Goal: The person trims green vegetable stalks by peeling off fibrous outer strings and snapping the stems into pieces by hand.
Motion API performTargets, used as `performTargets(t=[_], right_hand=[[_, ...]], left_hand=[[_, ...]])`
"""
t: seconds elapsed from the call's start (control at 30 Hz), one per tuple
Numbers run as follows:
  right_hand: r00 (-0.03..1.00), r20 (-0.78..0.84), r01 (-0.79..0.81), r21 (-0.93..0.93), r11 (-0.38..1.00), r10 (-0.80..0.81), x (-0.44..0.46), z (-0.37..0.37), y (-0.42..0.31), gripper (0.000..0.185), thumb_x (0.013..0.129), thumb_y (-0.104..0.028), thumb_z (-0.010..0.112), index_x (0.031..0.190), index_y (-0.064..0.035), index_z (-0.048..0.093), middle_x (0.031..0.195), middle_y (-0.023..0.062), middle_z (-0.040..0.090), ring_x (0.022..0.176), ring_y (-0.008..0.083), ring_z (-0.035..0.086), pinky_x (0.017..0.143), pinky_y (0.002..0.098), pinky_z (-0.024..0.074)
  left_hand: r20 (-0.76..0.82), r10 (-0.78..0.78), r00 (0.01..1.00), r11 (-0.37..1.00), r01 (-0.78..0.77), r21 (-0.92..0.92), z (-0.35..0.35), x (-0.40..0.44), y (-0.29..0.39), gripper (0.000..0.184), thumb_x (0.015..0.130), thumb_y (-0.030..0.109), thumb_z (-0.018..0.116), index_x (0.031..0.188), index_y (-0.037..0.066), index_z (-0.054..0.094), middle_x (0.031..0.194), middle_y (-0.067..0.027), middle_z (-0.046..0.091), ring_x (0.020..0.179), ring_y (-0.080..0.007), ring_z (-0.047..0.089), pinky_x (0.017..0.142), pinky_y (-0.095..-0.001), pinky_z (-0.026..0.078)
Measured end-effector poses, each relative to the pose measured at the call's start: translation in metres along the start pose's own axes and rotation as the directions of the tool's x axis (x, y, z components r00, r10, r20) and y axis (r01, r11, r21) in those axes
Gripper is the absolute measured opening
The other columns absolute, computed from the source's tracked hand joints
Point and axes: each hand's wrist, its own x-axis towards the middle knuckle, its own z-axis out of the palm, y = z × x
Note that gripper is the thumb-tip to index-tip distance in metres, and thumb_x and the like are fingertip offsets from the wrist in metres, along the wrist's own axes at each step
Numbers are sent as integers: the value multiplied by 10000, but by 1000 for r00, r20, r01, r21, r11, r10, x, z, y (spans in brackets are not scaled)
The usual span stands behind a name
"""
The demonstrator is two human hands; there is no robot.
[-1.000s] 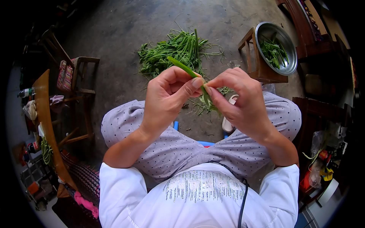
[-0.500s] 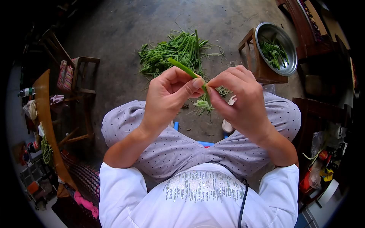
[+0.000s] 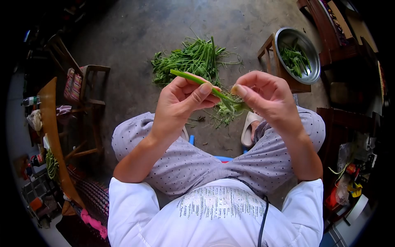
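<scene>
My left hand (image 3: 181, 99) is closed around a green stalk (image 3: 185, 76), its thumb pressing the stalk against the fingers. The stalk slants down to the right, with its thinner, split-looking end beyond my fingertips. Just right of that end, my right hand (image 3: 267, 99) is pinched, thumb against forefinger. Whatever lies in the pinch is too small to make out. Past my hands, a heap of leafy green stalks (image 3: 191, 57) lies on the floor. Pale green scraps (image 3: 224, 114) are scattered between my feet, partly behind the stalk.
A metal basin (image 3: 317, 68) holding cut greens sits tilted on a wooden stool (image 3: 284, 78) at upper right. To the left are a chair with a patterned seat (image 3: 73, 85) and a wooden tabletop edge (image 3: 51, 119). Cluttered shelving (image 3: 354, 173) stands at right.
My right hand has moved right and slightly away from the stalk, its thumb and forefinger no longer on it. The stalk has shifted a little left in my left hand.
</scene>
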Motion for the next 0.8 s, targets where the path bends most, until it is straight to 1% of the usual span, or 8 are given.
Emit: performTargets(t=[0.07, 0.13, 0.2, 0.33, 0.4, 0.57, 0.63, 0.8], right_hand=[[994, 49, -105, 142, 984, 99, 0, -6, 1, 153, 887, -159, 641, 929, -13, 652, 826, 19, 646, 784, 85, 580, 728, 254, 458], [999, -7, 40, 301, 953, -39, 2, -8, 6, 168, 920, -171, 605, 975, -13, 623, 896, 24, 633, 793, 54, 534, 757, 211, 414], [998, -32, 55, 307, 950, -47, 2, -12, 2, 185, 936, -192, 581, 957, -10, 604, 878, 18, 617, 813, 50, 537, 767, 210, 415], [998, -6, 64, 89, 994, -64, 0, -4, 4, 101, 925, -133, 601, 917, -34, 582, 845, 3, 581, 838, 58, 548, 775, 186, 407], [939, -210, 265, -71, 962, -274, 3, 9, 10, 113, 877, -88, 645, 944, -20, 585, 798, 1, 595, 777, 78, 585, 681, 214, 441], [980, -66, 175, -151, 973, -187, -1, 5, 2, 130, 839, -48, 662, 962, -9, 648, 823, 45, 623, 780, 105, 592, 687, 234, 451], [949, 29, 301, -386, 872, -315, 0, 6, 1, 107, 813, -50, 684, 910, -7, 675, 826, 67, 626, 755, 145, 599, 676, 256, 462], [952, 38, 295, -389, 873, -304, -1, 14, 2, 118, 787, -51, 703, 896, -13, 682, 808, 66, 629, 740, 152, 577, 668, 268, 441]], left_hand=[[-31, -21, 999, 1000, 20, -14, 0, 0, 1, 186, 930, 195, 598, 1028, 39, 573, 957, -109, 671, 839, -163, 679, 740, -268, 568], [-40, -15, 999, 1000, 15, -16, 0, 1, 1, 180, 931, 190, 596, 1030, 41, 576, 952, -105, 671, 830, -158, 680, 735, -261, 568], [-50, -10, 999, 1000, 9, -20, 0, 1, 3, 174, 932, 185, 595, 1032, 43, 579, 947, -102, 671, 822, -154, 680, 729, -255, 568], [-52, 6, 999, 1000, -6, 1, 2, 1, 2, 175, 922, 185, 611, 1022, 42, 593, 911, -88, 676, 779, -142, 679, 709, -250, 568], [-60, 22, 998, 1000, -21, 8, 1, 0, 1, 181, 917, 190, 621, 1016, 40, 597, 896, -83, 678, 764, -139, 679, 699, -248, 566], [-65, 18, 998, 999, -16, 34, 0, 0, 1, 215, 895, 222, 655, 990, 35, 606, 859, -73, 680, 739, -131, 673, 659, -239, 549], [-67, 12, 998, 999, -10, 33, 0, 0, 1, 217, 892, 225, 659, 986, 36, 606, 849, -69, 681, 734, -129, 672, 657, -238, 548], [-54, 13, 998, 999, -11, 42, -1, -1, 3, 216, 886, 229, 667, 971, 39, 607, 825, -61, 681, 717, -121, 668, 647, -233, 544]])
